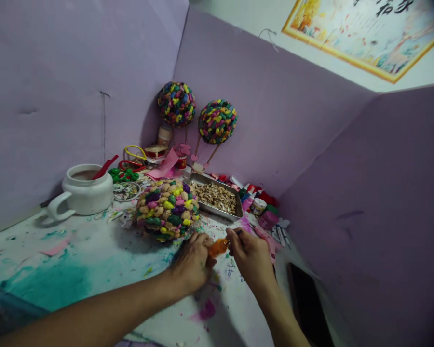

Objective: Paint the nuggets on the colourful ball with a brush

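My left hand [191,262] is closed, its fingers pinching a small orange piece [218,247] over the paint-stained table. My right hand [249,255] is closed too, gripping a thin dark tool that touches the orange piece from the right; what the tool is I cannot make out. Just beyond my hands sits a ball [167,208] covered in shells, partly painted in many colours. Behind it lies a metal tray [235,212] full of plain shells.
Two finished multicoloured shell balls on sticks [177,104] [217,121] stand against the purple screen. A white pitcher [83,193] with a red brush stands at left. Small paint pots [259,206] and pens crowd the right. A dark phone [307,303] lies near my right forearm.
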Available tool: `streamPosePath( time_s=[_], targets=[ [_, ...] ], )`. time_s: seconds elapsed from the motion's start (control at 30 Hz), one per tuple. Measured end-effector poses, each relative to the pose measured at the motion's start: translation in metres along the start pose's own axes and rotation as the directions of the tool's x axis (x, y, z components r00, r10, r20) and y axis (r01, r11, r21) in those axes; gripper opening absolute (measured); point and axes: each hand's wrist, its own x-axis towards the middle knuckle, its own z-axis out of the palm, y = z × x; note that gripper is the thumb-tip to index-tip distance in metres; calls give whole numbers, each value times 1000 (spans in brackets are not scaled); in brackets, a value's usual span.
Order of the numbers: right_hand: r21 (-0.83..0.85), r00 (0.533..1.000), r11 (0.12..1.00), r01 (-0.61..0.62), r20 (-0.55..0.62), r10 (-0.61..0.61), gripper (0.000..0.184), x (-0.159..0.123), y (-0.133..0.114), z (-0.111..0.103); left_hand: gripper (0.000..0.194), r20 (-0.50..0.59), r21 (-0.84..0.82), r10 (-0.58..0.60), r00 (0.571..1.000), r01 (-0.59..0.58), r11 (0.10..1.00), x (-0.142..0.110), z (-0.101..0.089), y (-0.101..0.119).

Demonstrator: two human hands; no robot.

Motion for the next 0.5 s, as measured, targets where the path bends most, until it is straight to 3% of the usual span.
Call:
streamPosePath(
  time_s=[0.1, 0.17, 0.2, 0.23, 0.3, 0.37, 0.43, 0.47, 0.5],
  targets=[
    [-49, 1000, 999, -15, -2, 15, 55, 6, 1, 1, 39, -32, 4, 54, 998, -54, 999, -16, -14, 15],
    [-74, 1000, 997, -18, -8, 18, 57, 8, 3, -2, 37, -118, -19, 208, 971, -211, 977, -31, -33, 24],
    [-72, 1000, 997, -25, -4, 25, 59, 8, 3, -3, 38, -202, 10, 281, 938, -285, 959, -40, -44, 27],
    [-59, 999, 997, -39, -3, 39, 59, 8, 4, -5, 37, -313, 71, 366, 877, -362, 929, -49, -56, 27],
    [-22, 997, 997, -79, -3, 79, 60, 6, 4, -10, 35, -442, 180, 447, 778, -411, 893, -67, -81, 19],
    [1, 994, 994, -107, -26, 107, 60, 4, 3, -16, 34, -472, 278, 455, 755, -362, 890, -82, -105, -1],
    [-8, 991, 993, -114, -64, 113, 60, 2, 0, -23, 30, -548, 399, 425, 720, -221, 890, -91, -125, -28],
    [-14, 991, 993, -117, -72, 115, 60, 2, -2, -26, 25, -564, 439, 391, 727, -138, 888, -93, -134, -43],
    [-19, 990, 992, -123, -74, 121, 59, 2, -4, -29, 21, -546, 449, 311, 778, -42, 893, -91, -141, -57]
  ],
)
